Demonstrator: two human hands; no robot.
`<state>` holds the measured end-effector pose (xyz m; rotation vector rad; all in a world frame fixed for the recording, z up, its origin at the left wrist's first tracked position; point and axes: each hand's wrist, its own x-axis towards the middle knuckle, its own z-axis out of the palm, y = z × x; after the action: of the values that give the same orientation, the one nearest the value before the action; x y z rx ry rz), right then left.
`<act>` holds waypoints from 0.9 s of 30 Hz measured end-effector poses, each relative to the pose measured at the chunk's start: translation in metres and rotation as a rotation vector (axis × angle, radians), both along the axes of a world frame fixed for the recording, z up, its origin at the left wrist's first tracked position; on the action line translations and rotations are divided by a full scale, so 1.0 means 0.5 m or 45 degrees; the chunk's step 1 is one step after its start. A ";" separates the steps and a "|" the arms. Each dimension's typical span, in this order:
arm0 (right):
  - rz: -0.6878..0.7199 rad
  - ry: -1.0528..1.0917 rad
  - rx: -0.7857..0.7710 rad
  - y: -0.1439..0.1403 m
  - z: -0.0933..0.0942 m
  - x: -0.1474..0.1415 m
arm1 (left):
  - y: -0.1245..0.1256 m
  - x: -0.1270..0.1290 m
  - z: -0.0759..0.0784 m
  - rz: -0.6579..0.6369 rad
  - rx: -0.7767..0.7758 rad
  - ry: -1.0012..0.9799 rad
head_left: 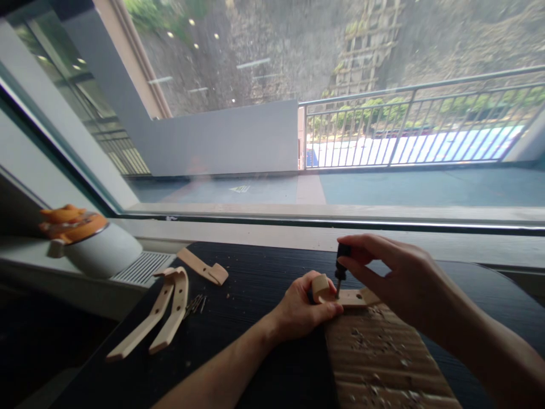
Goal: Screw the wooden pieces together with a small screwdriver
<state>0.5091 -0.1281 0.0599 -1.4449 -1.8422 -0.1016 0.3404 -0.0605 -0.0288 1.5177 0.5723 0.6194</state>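
Note:
My right hand (383,264) pinches the black handle of a short screwdriver (341,261), held upright. Its metal shaft points down at a light wooden hook-shaped piece (349,297), near the curved end; whether the tip sits in a hole or on a screw is too small to tell. Fingers of my left hand (302,301) wrap around the curved end of that piece and steady it. The wooden piece lies at the far end of a worn corrugated cardboard sheet (383,358). A dark hole shows in it, right of the screwdriver.
On the black table (247,267), two curved wooden pieces (170,307) lie at the left beside a small pile of screws (196,304). Another wooden piece (204,267) lies behind them. A white pot with an orange animal-shaped top (102,250) stands by the window sill (255,233).

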 end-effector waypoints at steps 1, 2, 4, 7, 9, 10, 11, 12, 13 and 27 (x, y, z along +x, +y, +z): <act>-0.019 0.000 -0.006 0.000 0.000 -0.002 | 0.000 0.000 0.000 0.001 0.000 0.003; -0.039 0.003 -0.009 0.001 0.001 -0.004 | 0.000 0.000 0.000 0.002 -0.003 0.007; -0.070 0.016 -0.015 0.003 -0.001 -0.010 | -0.001 0.000 0.000 0.007 -0.004 0.012; -0.054 0.038 -0.002 0.006 -0.005 -0.012 | -0.003 -0.001 -0.001 0.001 0.005 0.006; 0.000 0.031 -0.010 0.005 -0.005 -0.010 | -0.004 -0.001 -0.001 -0.005 0.005 0.003; 0.033 0.016 -0.023 0.004 -0.004 -0.009 | -0.004 -0.002 -0.001 -0.006 0.005 0.001; 0.067 -0.003 -0.040 0.003 -0.002 -0.007 | -0.005 -0.002 0.000 -0.004 0.005 -0.002; 0.098 -0.022 -0.057 0.001 0.001 -0.006 | -0.005 -0.002 0.001 -0.003 0.007 -0.006; 0.125 -0.038 -0.066 -0.001 0.004 -0.006 | -0.004 -0.002 0.002 0.000 0.008 -0.009; -0.019 -0.036 -0.102 -0.010 0.018 0.010 | -0.001 0.000 -0.002 -0.006 0.024 -0.004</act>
<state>0.5139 -0.1332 0.0689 -1.5193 -1.8775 -0.0564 0.3404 -0.0609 -0.0299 1.5348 0.5613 0.6250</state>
